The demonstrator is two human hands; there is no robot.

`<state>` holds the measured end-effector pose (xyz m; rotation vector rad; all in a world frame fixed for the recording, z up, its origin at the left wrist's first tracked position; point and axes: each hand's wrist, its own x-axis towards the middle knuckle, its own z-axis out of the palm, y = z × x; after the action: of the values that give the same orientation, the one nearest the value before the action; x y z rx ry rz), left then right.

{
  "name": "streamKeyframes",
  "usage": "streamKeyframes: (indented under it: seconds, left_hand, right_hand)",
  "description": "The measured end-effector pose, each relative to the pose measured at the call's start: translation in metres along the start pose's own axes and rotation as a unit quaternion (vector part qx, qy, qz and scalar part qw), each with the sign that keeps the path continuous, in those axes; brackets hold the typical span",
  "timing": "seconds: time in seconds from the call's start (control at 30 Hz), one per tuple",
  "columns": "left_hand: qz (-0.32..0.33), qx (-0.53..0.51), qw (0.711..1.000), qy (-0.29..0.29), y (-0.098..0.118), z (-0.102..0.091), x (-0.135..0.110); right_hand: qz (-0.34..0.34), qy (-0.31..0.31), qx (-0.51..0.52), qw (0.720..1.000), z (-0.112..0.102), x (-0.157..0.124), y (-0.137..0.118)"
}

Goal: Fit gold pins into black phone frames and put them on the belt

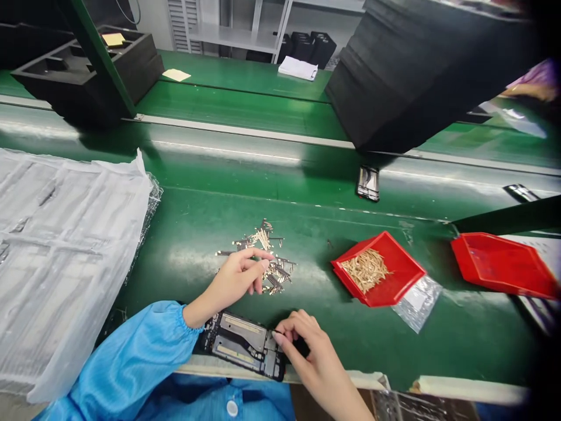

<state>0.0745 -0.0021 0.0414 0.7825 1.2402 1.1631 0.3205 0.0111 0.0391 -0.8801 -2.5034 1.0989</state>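
A dark phone frame lies at the near edge of the green bench. My right hand is pinched over its right end, holding a thin pin against it. My left hand reaches over the frame to a loose pile of small gold and dark pins; its fingers are curled at the pile's edge, and I cannot see whether they hold a pin. A red tray with gold pins sits to the right of the pile.
A white plastic-wrapped stack fills the left. A second red tray is at the far right, a clear bag beside the first tray. Black foam trays and a tall black stack stand behind the conveyor, with a small part on it.
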Motion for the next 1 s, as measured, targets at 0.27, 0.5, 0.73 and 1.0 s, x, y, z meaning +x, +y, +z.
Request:
streamKeyframes:
  seconds: [0.27,0.5,0.73,1.0]
  left_hand:
    - [0.0,-0.002,1.0,-0.024,-0.005,0.001,0.002]
    - [0.001,0.001,1.0,-0.03,-0.004,0.002,0.002]
    - [0.005,0.006,0.999,-0.034,-0.001,0.002,-0.001]
    - [0.062,0.083,0.995,0.001,0.005,0.003,-0.007]
  right_hand:
    - [-0.002,-0.019,-0.026,0.999,0.008,0.0,0.0]
    - [-0.011,-0.011,-0.03,0.999,0.011,0.0,0.002]
    - [-0.041,0.012,-0.05,0.998,0.016,-0.002,0.005]
    - [-0.053,0.115,-0.084,0.988,0.033,-0.019,0.013]
